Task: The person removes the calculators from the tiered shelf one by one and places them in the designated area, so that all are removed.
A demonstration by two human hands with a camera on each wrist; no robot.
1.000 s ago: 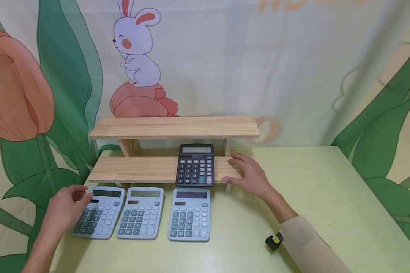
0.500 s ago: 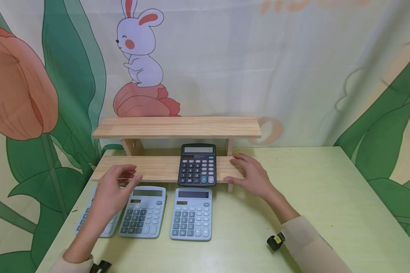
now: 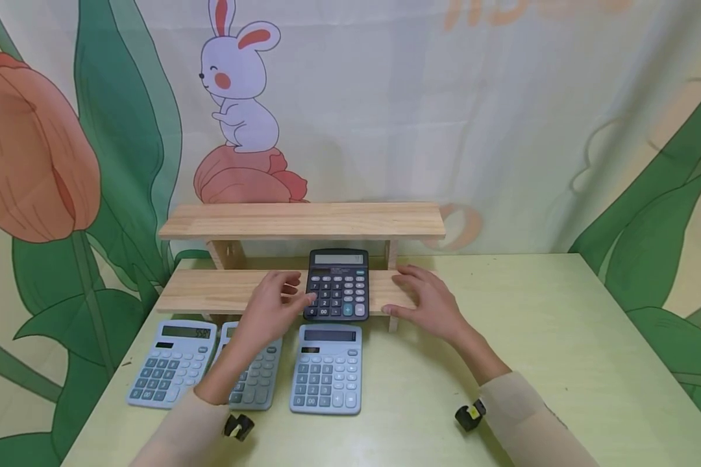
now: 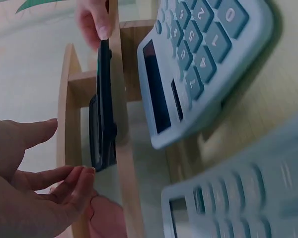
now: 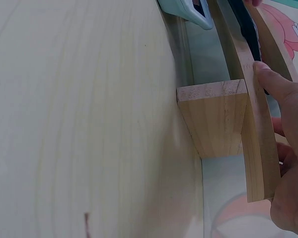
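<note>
A black calculator (image 3: 337,285) lies face up on the lower shelf of a wooden rack (image 3: 210,290), its front edge at the shelf's front. My left hand (image 3: 277,305) hovers at its left side, fingers loosely bent, thumb over its lower-left keys in the head view. In the left wrist view a gap shows between my left hand (image 4: 44,178) and the black calculator (image 4: 104,114). My right hand (image 3: 429,305) rests on the shelf's right end, thumb at the front edge, just right of the calculator. The right wrist view shows the thumb (image 5: 268,77) on the shelf board.
Several light-blue things stand before the rack: a left calculator (image 3: 172,363), a middle calculator (image 3: 257,379) partly hidden by my left forearm, and a right calculator (image 3: 326,370). An upper shelf (image 3: 304,220) sits behind and above. A printed curtain (image 3: 385,117) hangs behind the table (image 3: 531,324).
My left hand has moved right, from the leftmost light-blue calculator, past the middle one, up to the black calculator's left side. My right hand has stayed on the shelf.
</note>
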